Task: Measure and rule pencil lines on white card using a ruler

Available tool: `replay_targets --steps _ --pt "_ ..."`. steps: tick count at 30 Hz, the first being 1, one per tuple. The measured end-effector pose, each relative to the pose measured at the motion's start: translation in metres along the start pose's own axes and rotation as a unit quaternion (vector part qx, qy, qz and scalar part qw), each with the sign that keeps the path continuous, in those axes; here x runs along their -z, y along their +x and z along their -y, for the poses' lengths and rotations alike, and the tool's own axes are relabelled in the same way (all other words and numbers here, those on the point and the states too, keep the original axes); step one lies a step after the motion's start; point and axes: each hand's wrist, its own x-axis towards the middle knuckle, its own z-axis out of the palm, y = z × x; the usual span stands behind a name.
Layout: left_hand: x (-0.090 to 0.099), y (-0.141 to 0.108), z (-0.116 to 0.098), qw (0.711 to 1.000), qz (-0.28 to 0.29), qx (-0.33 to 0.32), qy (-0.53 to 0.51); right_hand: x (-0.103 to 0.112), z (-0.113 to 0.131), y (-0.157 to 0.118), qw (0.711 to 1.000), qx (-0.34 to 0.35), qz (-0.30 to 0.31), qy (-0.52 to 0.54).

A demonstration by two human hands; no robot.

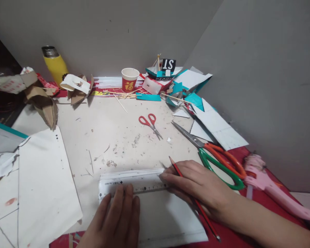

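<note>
A clear ruler [150, 187] lies across the upper part of a white sheet of card [167, 217] at the bottom centre. My left hand [116, 217] rests on the ruler's left part, its fingers stretched out and pressing down. At the ruler's right end, my right hand [193, 182] touches the ruler and card with its fingertips. A red and black pencil [203, 210] is held in my right hand, its sharpened tip pointing up and left, away from the card. The undersides of my right fingers are hidden.
Small red scissors [151, 125] lie mid-table; large orange-green scissors [212, 155] and a pink glue gun [274, 189] are at the right. Behind stand a red paper cup [129, 81], a yellow bottle [55, 67] and paper boats [162, 74]. Marked card [46, 179] lies left.
</note>
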Motion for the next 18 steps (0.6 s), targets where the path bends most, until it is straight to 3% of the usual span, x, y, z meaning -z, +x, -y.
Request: replay_targets --steps 8,18 --pt "-0.0055 0.0 0.0005 1.0 -0.015 0.0 0.003 -0.0027 -0.0043 -0.0016 1.0 -0.014 0.005 0.022" --pt "-0.0047 -0.0009 0.0013 1.0 0.01 -0.001 0.016 -0.0069 -0.0043 -0.0077 0.998 -0.044 -0.01 0.044"
